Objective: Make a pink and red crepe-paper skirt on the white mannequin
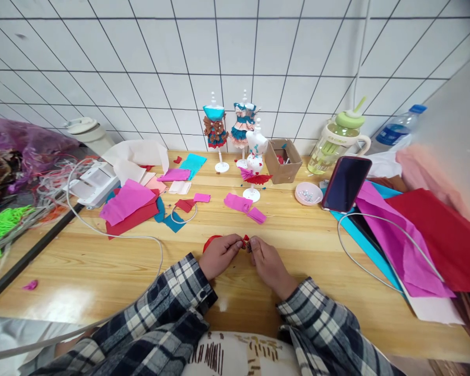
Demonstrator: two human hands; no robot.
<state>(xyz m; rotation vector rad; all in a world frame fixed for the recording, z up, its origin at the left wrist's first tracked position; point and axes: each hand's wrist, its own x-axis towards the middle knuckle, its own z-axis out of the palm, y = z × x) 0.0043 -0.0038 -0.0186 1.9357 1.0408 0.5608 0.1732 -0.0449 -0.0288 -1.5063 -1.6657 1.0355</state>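
Note:
Between my two hands, near the table's front centre, is a small red piece (246,238), pinched at both ends. My left hand (221,255) closes its thumb and fingertips on the left side of it. On the right side, my right hand (269,262) pinches it too, the fingers nearly touching those of the left. Part of a round red thing (210,242) shows behind my left hand. Farther back lie pink strips (245,206), and beyond them a small white dress form (255,151) with a red and pink ruffle stands upright.
Two dressed forms (214,128) stand by the wall beside a cardboard box (283,162). A pink dish (308,193), a phone (347,183) and a jug (335,143) are right. Coloured cloth (127,203) and a looping white cable (113,236) lie left; more sheets (438,235) lie right.

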